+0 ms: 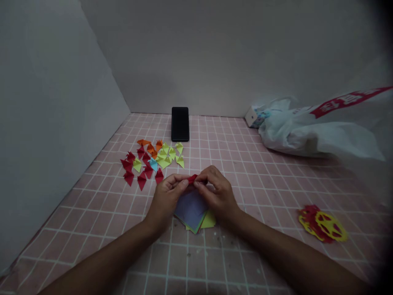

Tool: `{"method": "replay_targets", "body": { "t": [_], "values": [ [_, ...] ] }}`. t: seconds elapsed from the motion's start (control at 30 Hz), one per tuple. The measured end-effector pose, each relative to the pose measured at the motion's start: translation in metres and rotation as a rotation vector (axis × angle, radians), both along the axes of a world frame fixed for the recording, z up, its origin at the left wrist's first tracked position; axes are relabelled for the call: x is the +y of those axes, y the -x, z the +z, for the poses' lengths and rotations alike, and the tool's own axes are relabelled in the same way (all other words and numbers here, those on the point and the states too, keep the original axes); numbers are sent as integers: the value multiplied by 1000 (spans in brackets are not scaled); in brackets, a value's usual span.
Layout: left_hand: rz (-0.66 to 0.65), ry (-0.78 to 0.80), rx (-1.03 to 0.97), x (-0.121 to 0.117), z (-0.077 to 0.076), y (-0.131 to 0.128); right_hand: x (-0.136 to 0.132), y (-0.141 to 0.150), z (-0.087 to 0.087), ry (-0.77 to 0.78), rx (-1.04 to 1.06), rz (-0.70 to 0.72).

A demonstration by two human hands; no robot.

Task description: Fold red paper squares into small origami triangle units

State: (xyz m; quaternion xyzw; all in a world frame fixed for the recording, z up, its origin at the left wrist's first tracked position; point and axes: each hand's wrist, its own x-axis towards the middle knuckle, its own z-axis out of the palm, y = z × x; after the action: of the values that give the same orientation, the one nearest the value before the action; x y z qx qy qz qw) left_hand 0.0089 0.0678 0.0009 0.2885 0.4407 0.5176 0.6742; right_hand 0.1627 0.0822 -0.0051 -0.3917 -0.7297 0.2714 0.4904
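A small piece of folded red paper (192, 178) is pinched between my two hands, much of it hidden by fingers. My left hand (167, 194) grips its left end with thumb and index finger. At the other end, the thumb and fingers of my right hand (217, 190) are closed on it. Just below lies a stack of square paper sheets (190, 209), lilac on top, with green and yellow edges fanned out. Beyond my left hand several small folded paper pieces (141, 180) in red, orange, yellow and blue are spread out.
A black phone (180, 124) leans near the back wall. At the back right lie a white plastic bag (294, 131) with red print and a small box (253, 116). Red and yellow cut-out shapes (327, 225) sit at the right on the pink tiled surface (264, 196). A wall bounds the left.
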Motion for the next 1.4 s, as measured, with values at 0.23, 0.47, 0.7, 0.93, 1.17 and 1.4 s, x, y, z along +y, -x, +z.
{"method": "replay_targets", "body": {
  "t": [0.23, 0.47, 0.7, 0.93, 1.17, 1.4],
  "values": [
    [8, -90, 138, -4, 2, -2, -5, 6, 1, 407, 244, -50],
    [32, -102, 228, -7, 4, -4, -11, 11, 5, 589, 410, -41],
    [68, -102, 280, -9, 7, -5, -12, 12, 5, 582, 395, -62],
    [88, -70, 311, -9, 10, -4, -14, 15, 3, 615, 411, -80],
    [107, -50, 271, -5, 9, -2, -11, 13, 3, 652, 534, -29],
    [104, -47, 307, -5, 11, -3, -9, 15, -1, 598, 519, 10]
  ]
}}
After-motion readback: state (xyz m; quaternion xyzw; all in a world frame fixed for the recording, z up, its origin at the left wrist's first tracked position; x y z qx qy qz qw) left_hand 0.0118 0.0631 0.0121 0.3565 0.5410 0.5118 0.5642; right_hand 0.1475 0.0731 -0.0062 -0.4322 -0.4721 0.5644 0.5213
